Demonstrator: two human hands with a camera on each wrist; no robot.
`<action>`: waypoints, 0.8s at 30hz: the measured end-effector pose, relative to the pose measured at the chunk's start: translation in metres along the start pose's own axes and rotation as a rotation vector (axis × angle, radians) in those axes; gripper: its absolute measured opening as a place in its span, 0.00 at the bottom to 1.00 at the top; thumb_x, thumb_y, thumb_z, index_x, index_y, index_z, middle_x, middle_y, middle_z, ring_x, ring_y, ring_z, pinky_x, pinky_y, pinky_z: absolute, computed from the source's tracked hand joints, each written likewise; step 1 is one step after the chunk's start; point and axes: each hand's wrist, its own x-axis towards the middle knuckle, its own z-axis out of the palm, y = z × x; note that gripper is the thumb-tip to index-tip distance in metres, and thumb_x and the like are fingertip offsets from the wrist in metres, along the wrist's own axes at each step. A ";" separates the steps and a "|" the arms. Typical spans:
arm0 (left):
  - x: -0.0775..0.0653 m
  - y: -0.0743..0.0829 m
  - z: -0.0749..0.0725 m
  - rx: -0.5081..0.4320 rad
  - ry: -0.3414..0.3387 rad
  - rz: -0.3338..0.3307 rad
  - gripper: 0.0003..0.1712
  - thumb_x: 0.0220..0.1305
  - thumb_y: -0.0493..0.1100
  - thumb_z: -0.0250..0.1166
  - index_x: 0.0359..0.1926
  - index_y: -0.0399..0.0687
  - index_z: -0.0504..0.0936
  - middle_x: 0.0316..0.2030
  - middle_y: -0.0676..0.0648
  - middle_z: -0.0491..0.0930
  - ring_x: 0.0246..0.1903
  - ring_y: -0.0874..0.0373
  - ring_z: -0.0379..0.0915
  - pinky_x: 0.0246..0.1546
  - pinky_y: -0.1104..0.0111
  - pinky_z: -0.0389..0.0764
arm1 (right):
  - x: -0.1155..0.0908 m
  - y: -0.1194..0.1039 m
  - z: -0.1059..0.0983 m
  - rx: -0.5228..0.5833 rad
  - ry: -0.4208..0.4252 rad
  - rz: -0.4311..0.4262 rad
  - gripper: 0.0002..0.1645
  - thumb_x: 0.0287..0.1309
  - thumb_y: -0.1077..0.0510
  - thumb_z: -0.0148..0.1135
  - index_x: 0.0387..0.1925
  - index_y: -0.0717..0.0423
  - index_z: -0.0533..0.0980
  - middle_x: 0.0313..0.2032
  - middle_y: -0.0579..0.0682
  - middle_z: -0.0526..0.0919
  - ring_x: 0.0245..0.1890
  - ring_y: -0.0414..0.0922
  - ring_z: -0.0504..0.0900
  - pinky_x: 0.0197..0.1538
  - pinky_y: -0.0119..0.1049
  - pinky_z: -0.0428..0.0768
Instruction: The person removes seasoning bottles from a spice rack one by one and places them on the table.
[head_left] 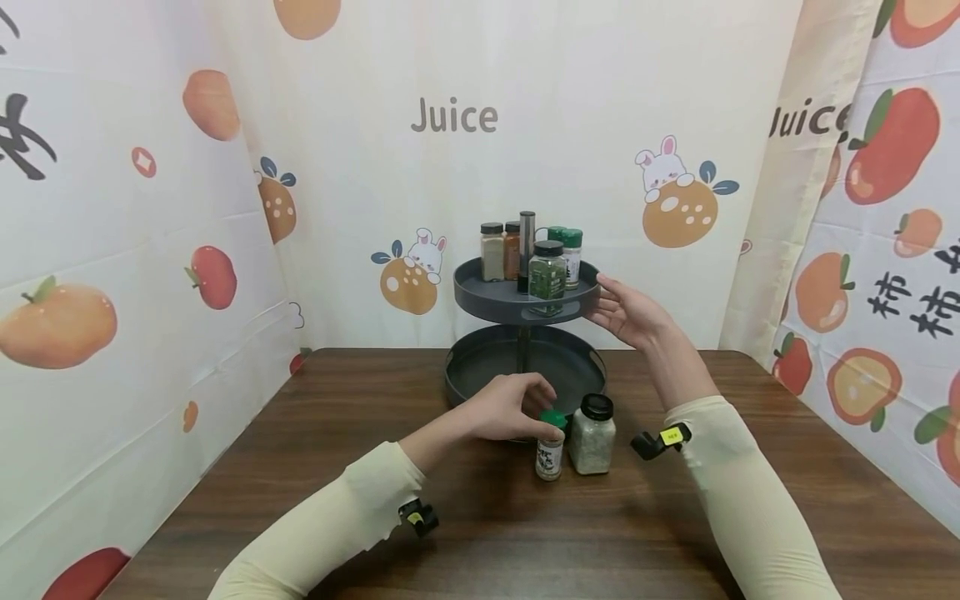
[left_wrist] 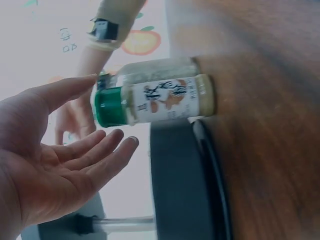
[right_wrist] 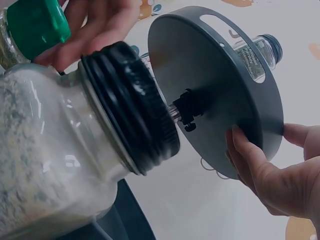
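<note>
On the table, a small spice jar [head_left: 549, 460] with a green cap stands upright in front of a two-tier spice rack [head_left: 525, 358]. My left hand [head_left: 510, 408] is around its cap, thumb and fingers spread; in the left wrist view the green cap [left_wrist: 111, 107] lies between them with gaps showing. Up at the right side, my right hand [head_left: 630, 312] holds the edge of the rack's upper tray [head_left: 487, 302]. The right wrist view shows its thumb at the tray's side and fingers [right_wrist: 247, 150] against the underside.
A larger jar [head_left: 592, 437] with a black lid stands right of the green-capped one, close to the rack's lower tray [head_left: 480, 375]. Several spice jars sit on the upper tray, including a green herb jar [head_left: 547, 275] at its front. Printed curtains [head_left: 360, 167] surround the table.
</note>
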 end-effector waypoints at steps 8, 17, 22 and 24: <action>-0.003 0.005 -0.020 -0.019 0.053 0.010 0.24 0.58 0.52 0.72 0.52 0.50 0.78 0.46 0.50 0.84 0.45 0.62 0.80 0.48 0.65 0.83 | -0.001 -0.002 -0.001 0.036 -0.006 0.028 0.45 0.64 0.49 0.63 0.75 0.56 0.54 0.45 0.55 0.83 0.47 0.47 0.84 0.47 0.37 0.85; -0.008 0.017 -0.044 -0.054 0.128 0.020 0.20 0.61 0.53 0.69 0.50 0.50 0.78 0.46 0.46 0.84 0.43 0.65 0.79 0.50 0.61 0.82 | -0.003 -0.005 -0.002 0.028 -0.056 0.062 0.48 0.64 0.52 0.64 0.76 0.59 0.50 0.42 0.54 0.86 0.47 0.48 0.84 0.46 0.39 0.85; -0.009 0.028 -0.059 -0.108 0.206 0.037 0.21 0.62 0.54 0.69 0.51 0.50 0.78 0.47 0.48 0.82 0.44 0.63 0.79 0.51 0.60 0.81 | -0.004 -0.006 -0.002 0.050 -0.048 0.082 0.47 0.62 0.53 0.66 0.74 0.59 0.53 0.40 0.55 0.87 0.46 0.49 0.85 0.44 0.40 0.86; -0.009 0.032 -0.064 -0.138 0.229 0.038 0.22 0.61 0.54 0.69 0.52 0.49 0.77 0.47 0.48 0.82 0.44 0.62 0.79 0.51 0.59 0.81 | -0.005 -0.006 -0.001 0.057 -0.046 0.085 0.46 0.61 0.54 0.66 0.74 0.59 0.54 0.40 0.55 0.87 0.45 0.50 0.85 0.44 0.40 0.86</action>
